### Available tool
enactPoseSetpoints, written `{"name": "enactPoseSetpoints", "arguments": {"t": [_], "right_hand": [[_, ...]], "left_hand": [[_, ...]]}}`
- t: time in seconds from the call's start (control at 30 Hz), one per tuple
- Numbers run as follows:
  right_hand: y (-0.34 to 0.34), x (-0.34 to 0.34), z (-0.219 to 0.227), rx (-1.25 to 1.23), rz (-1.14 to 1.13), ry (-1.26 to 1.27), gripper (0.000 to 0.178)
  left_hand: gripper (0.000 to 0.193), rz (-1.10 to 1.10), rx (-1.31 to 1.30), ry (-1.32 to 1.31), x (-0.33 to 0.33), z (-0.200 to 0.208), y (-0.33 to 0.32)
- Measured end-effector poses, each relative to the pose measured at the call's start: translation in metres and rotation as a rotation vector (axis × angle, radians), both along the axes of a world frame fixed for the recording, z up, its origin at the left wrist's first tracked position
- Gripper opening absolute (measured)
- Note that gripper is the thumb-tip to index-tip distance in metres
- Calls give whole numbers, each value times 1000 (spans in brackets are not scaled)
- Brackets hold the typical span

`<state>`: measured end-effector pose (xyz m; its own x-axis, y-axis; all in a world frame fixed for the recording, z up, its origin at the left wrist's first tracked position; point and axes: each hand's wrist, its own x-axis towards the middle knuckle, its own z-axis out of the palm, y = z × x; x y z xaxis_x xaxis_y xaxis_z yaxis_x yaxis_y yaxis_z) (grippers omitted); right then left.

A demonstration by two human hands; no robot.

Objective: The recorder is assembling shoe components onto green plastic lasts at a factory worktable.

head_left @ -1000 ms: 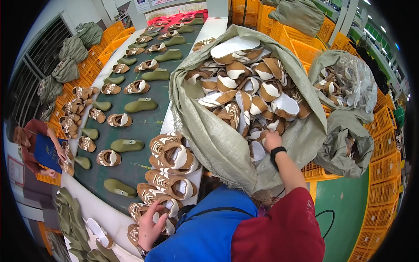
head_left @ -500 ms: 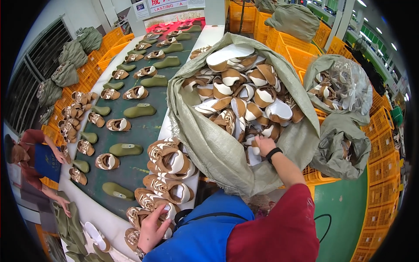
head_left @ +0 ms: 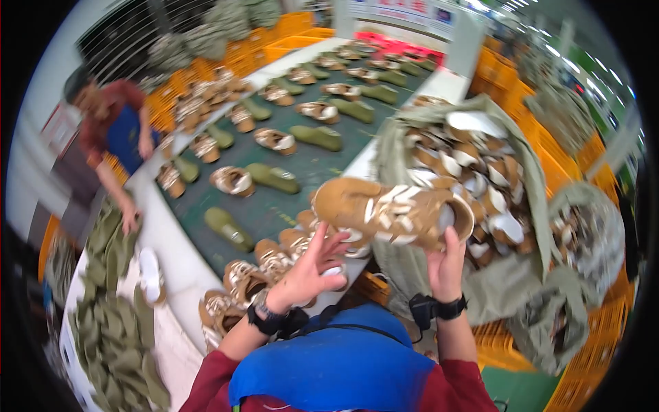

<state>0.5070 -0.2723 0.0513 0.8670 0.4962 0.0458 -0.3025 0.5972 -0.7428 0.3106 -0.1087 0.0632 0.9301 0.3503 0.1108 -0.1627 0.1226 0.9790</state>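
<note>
A brown and white laced shoe upper [head_left: 384, 209] is held up in front of me, lying sideways with its toe to the left. My right hand [head_left: 446, 268] grips it at the heel opening, the thumb up against the collar. Just below the toe, my left hand [head_left: 309, 271] is open with its fingers spread and slightly blurred; whether a fingertip touches the upper I cannot tell. Behind the left hand, a row of similar uppers [head_left: 271, 259] lines the near table edge. A large grey-green sack [head_left: 498, 292] full of uppers stands at the right.
Pairs of uppers and green shoe lasts [head_left: 230, 229] stand on the dark green conveyor belt [head_left: 195, 196]. A co-worker [head_left: 113, 127] reaches toward piled lasts [head_left: 120, 343] at the left. A white-soled piece [head_left: 151, 275] lies beside them. Orange crates [head_left: 504, 75] and smaller sacks [head_left: 549, 316] crowd the right.
My right hand has come out of the sack and now holds an upper over the table edge. My left hand has lifted off the row toward it. The view has swung left.
</note>
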Motion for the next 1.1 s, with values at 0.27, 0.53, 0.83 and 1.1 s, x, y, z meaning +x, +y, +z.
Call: {"name": "enactPoseSetpoints", "arguments": {"t": [0.27,0.53,0.83,1.1], "right_hand": [[48,-41,-16,-464,217,-921,74],[102,-79,20,-438,568,-1310,58],[131,-73,-23,-375,979,-478,29],[131,-90,-60,-199,1470,552,42]], "left_hand": [[58,360,-210,-258,-66,2,23],[35,581,-39,-176,-76,12,37],[23,806,303,216,-82,18,62],[20,696,372,223,-88,13,30]]}}
